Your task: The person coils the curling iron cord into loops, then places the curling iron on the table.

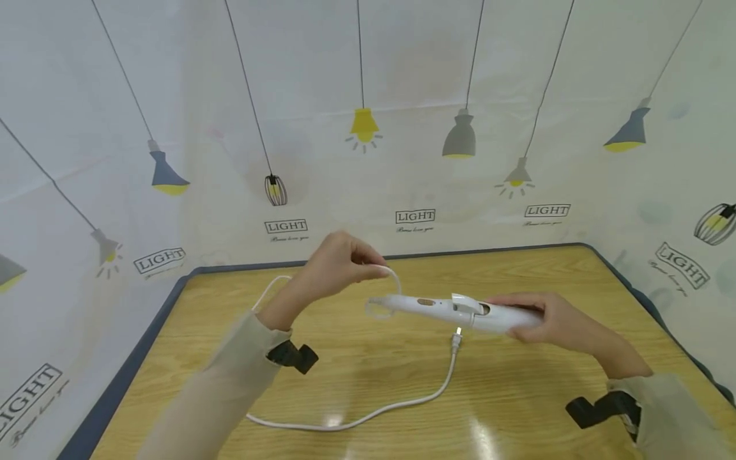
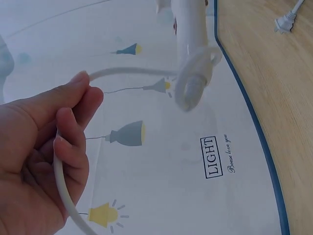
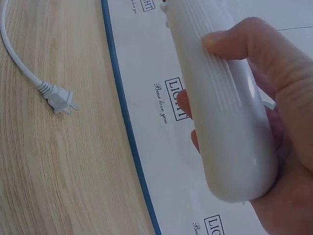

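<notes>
A white curling iron is held above the table, lying nearly level across the head view. My right hand grips its thick end; in the right wrist view the thumb lies on the ribbed side of the rounded body. From the thin end comes a white cord, which forms a loop around that end. My left hand pinches the cord between thumb and forefinger, a short way from the iron. More of the cord runs past the palm in the left wrist view.
The cord's far part curves over the wooden table and ends in a two-pin plug below the iron. A wall cover printed with lamps rises behind the table's dark edge. Dark straps sit on both wrists.
</notes>
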A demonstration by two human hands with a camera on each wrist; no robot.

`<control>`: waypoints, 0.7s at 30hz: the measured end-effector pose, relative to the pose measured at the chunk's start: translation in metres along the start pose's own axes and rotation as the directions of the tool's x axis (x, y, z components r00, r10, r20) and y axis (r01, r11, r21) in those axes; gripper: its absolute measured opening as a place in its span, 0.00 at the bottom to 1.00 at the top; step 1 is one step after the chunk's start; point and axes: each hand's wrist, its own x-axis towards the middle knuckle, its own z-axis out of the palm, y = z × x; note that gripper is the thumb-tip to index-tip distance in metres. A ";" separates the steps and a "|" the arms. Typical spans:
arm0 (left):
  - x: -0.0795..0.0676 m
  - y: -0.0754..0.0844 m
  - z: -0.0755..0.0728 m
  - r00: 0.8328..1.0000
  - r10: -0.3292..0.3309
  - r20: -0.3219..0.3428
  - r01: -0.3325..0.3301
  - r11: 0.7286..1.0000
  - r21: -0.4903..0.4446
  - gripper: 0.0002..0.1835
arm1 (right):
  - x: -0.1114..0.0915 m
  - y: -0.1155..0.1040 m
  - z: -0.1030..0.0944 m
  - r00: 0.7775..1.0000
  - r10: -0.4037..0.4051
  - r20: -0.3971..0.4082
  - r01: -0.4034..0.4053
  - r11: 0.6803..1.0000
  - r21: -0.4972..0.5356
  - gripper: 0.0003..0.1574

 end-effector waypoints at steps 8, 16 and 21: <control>-0.024 -0.001 0.023 0.992 0.043 -0.119 -0.046 0.999 -0.025 0.08 | 0.006 -0.003 0.001 0.992 0.037 -0.123 -0.044 0.997 -0.061 0.30; -0.039 -0.022 0.048 0.988 0.048 -0.144 -0.076 0.977 -0.199 0.11 | 0.009 -0.009 -0.001 0.973 0.033 -0.227 -0.061 0.991 -0.117 0.32; -0.040 -0.036 0.063 0.988 0.005 -0.157 -0.053 0.951 -0.304 0.12 | 0.010 -0.015 -0.003 0.965 0.023 -0.260 -0.057 0.991 -0.124 0.32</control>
